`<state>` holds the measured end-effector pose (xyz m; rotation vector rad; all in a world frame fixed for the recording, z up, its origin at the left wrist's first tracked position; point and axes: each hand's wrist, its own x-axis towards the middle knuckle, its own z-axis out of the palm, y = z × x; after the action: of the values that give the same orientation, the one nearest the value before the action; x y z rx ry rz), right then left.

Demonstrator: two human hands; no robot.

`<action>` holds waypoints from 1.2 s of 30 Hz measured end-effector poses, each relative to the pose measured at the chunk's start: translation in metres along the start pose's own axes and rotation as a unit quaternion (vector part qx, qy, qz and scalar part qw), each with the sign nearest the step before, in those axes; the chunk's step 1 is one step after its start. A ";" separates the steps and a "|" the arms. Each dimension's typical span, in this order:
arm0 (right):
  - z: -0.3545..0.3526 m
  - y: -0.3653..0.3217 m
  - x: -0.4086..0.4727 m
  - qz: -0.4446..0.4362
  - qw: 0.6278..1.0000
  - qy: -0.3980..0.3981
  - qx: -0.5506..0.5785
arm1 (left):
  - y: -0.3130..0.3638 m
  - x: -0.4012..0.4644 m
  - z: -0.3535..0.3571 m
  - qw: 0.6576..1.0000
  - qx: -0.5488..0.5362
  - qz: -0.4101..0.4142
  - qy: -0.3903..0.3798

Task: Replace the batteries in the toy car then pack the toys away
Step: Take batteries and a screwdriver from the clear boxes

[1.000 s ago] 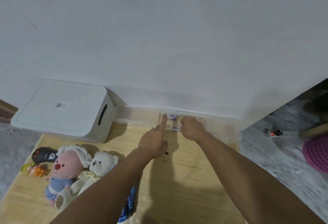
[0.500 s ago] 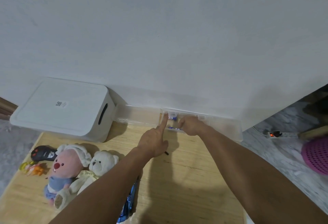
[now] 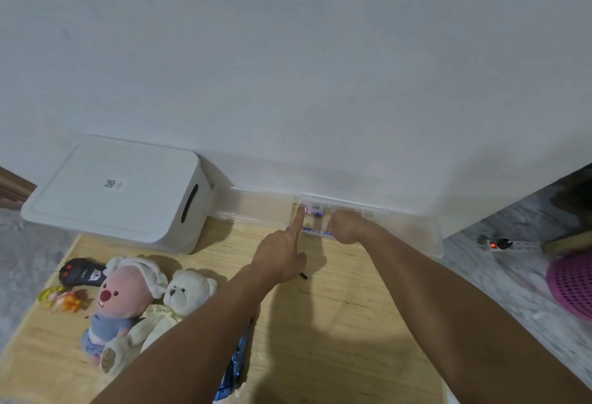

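Note:
A clear plastic organiser box lies against the wall at the far edge of the wooden table. Blue-and-white batteries lie in its middle compartment. My left hand presses its outstretched index finger on the box beside them, with the other fingers curled and nothing held. My right hand is curled over the right end of a nearer battery at the box's front rim. The blue toy car lies mostly hidden under my left forearm. A black remote sits at the left.
A white lidded storage bin stands at the back left. A pink plush, a white bear plush and a small yellow-orange toy lie on the left. A tiny dark part lies near my left hand. A pink basket and a power strip are on the floor to the right.
My right hand has drawn back a little toward the box's front rim, and a battery now shows beside it there. My left index finger stays on the box.

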<state>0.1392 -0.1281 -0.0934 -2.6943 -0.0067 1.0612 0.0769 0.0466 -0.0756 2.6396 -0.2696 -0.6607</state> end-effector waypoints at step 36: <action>-0.001 -0.015 -0.020 -0.056 0.986 0.028 0.156 | -0.001 0.000 -0.001 0.999 -0.048 -0.009 -0.021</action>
<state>0.1264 -0.1158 -0.0757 -2.4106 0.0175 0.8716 0.0774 0.0476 -0.0754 2.5418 -0.2209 -0.7171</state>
